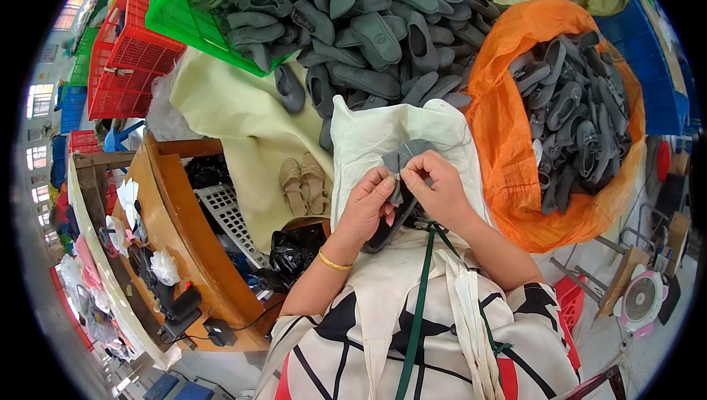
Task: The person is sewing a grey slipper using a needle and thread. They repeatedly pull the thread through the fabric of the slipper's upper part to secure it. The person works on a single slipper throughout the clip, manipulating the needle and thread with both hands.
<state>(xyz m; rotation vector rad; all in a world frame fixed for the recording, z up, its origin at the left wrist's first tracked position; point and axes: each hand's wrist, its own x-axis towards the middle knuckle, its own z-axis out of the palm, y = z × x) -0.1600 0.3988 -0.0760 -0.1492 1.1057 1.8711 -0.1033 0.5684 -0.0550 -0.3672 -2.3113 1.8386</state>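
Over my lap I hold a dark grey shoe [398, 159], partly hidden by my fingers. My left hand [368, 205] pinches its edge between thumb and fingers. Close beside it, my right hand [442, 188] is also closed at the shoe, thumb and forefinger pressed together. A small light spot shows between the fingertips; I cannot make out what it is. Beneath my hands lies a white padded cloth [361, 131]. A large heap of grey shoes [375, 39] spreads just beyond it.
To the right an orange sack [501, 201] holds more grey shoes [574, 113]. A green crate [184, 9] stands at far left, near red crates [129, 54]. Beige sandals [302, 183] lie on pale sheeting [243, 120] by a wooden table [191, 230]. A small fan [642, 297] stands at right.
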